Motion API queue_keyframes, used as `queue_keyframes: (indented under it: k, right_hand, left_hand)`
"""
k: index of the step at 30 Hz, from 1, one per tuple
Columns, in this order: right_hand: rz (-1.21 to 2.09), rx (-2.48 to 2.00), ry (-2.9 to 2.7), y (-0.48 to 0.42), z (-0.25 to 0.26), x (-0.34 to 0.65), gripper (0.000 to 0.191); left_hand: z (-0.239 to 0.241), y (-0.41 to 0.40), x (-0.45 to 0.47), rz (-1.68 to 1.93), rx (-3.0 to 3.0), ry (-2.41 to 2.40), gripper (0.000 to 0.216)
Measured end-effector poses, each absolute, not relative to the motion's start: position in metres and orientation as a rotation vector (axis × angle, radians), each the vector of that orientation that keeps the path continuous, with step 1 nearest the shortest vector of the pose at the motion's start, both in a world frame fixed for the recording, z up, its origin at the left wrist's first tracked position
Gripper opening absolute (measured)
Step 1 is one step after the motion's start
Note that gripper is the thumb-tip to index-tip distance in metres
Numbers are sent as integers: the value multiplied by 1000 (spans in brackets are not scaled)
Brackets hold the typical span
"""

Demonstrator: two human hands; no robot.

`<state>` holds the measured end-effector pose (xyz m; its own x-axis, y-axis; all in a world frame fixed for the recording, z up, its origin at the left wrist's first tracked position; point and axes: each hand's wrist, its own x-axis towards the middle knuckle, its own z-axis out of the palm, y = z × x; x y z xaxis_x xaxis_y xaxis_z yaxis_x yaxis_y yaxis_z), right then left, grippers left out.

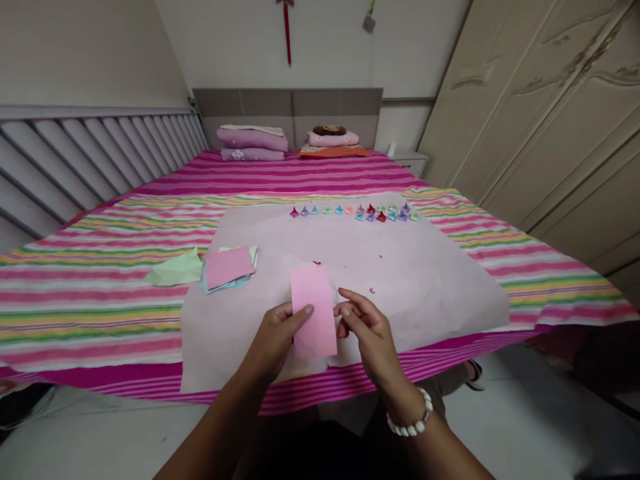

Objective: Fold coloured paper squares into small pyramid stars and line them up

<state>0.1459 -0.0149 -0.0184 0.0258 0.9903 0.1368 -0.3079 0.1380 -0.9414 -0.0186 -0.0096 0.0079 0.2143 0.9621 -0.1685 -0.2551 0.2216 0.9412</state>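
Note:
A pink sheet of paper, a narrow upright rectangle that looks folded, is in my left hand. My left thumb lies flat across its front and the other fingers are behind it, mostly hidden. My right hand is at the paper's right edge, fingers bent and apart. A fingertip comes up to that edge; whether it touches is hard to tell. Below the hands is a large pale sheet spread on the bed. To the left lies a stack of coloured paper, pink on top.
Small folded paper pieces in several colours stand in rows along the pale sheet's far edge. A creased light green paper lies left of the stack. Tiny red scraps dot the sheet. Striped bedding surrounds it; a wardrobe stands right.

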Motion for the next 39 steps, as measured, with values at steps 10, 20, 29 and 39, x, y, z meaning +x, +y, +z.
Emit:
queue_keyframes:
  k: [10,20,29,39]
  right_hand:
    - [861,-777,-1509,-22,-18,151,23]
    - [1233,-792,-1106,-15,-23,152,31]
    - [1340,-871,-928,-8,-23,143,22]
    - [998,-790,-1431,-18,-25,155,39]
  left_hand:
    - [14,-14,-19,1095,885,986,27]
    - [12,-16,-18,998,923,918,29]
    - [9,-15,-13,927,1023,1020,30]
    - [13,-10,-18,1064,786,965,28]
